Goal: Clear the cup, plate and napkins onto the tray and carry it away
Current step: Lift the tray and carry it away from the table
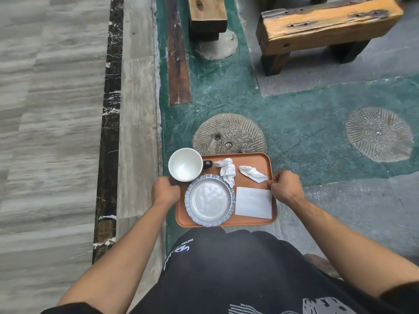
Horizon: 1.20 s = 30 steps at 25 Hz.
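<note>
Left third of the frame: grey streaked stone floor [49, 132], bare and open, bounded by a dark marble strip [110, 141]. Centre: the left hand [165, 189] is closed on the left rim of the orange rectangular plastic tray [256, 158], held in the air at waist level. On the tray: white ceramic cup [185, 164] at its upper-left corner, overhanging the rim; blue-rimmed round plate [209, 199]; two crumpled white napkins [227, 170]; one flat folded white napkin [253, 202]. The right hand [286, 186] is closed on the right rim. Upper right: rough wooden bench [326, 28], well apart.
</note>
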Available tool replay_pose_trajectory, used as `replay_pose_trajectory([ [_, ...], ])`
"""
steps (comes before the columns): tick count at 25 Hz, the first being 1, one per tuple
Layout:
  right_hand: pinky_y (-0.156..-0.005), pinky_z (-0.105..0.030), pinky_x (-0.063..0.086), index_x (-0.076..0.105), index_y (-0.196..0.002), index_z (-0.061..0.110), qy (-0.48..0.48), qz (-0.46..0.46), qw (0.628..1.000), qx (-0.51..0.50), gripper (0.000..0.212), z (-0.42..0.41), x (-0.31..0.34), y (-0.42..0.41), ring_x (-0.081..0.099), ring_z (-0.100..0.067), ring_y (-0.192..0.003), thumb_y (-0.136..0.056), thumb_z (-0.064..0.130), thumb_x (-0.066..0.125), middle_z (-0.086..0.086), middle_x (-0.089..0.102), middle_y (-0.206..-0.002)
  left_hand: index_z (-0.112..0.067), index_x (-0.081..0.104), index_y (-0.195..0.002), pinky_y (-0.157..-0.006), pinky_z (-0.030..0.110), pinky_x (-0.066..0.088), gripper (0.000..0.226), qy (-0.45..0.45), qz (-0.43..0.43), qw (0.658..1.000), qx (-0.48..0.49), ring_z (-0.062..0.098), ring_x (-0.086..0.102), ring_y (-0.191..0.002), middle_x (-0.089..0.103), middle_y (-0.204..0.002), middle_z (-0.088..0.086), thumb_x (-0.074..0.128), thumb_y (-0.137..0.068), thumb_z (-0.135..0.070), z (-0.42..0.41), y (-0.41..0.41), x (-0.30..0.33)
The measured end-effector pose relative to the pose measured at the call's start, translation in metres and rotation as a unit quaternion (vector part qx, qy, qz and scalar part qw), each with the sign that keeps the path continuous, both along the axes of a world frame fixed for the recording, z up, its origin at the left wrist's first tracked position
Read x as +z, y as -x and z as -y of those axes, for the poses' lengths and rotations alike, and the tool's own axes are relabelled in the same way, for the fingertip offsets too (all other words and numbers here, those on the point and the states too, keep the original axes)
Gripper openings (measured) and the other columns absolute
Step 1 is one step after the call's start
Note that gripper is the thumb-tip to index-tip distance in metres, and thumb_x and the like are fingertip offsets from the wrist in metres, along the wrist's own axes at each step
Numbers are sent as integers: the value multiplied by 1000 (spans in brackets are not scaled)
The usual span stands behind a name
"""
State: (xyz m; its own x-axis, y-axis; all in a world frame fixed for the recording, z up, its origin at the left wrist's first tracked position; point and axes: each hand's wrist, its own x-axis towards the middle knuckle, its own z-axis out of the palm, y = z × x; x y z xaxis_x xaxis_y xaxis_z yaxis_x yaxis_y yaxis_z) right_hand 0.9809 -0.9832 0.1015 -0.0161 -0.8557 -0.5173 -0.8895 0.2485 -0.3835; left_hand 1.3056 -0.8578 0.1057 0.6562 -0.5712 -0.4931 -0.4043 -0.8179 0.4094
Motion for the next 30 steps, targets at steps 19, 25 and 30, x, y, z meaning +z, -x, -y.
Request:
replay_pose_trajectory([
  [19,-65,-37,56,67,-75,2,4,2,1000,1,13,257,-4,-43,65,-36,-74,-83,13,65,-15,69,-75,0,70,-87,-70,34,49,16,-18,3,1000,-2,35,64,-83,69,-85,16,57,-77,-2,258,-40,-4],
  [25,-64,-39,59,68,-73,1,5,19,1000,18,15,358,8,-37,66,-35,-74,-80,11,61,-16,70,-73,1,68,-84,-68,34,48,14,-5,13,1000,20,36,65,-83,68,-83,16,57,-76,-1,346,-31,8],
  [30,-69,-40,60,70,-75,2,12,22,999,28,14,425,12,-39,67,-37,-78,-81,13,65,-17,71,-77,-6,69,-83,-72,37,53,15,-1,18,1000,22,35,64,-81,69,-83,15,57,-74,-4,407,-31,13],
])
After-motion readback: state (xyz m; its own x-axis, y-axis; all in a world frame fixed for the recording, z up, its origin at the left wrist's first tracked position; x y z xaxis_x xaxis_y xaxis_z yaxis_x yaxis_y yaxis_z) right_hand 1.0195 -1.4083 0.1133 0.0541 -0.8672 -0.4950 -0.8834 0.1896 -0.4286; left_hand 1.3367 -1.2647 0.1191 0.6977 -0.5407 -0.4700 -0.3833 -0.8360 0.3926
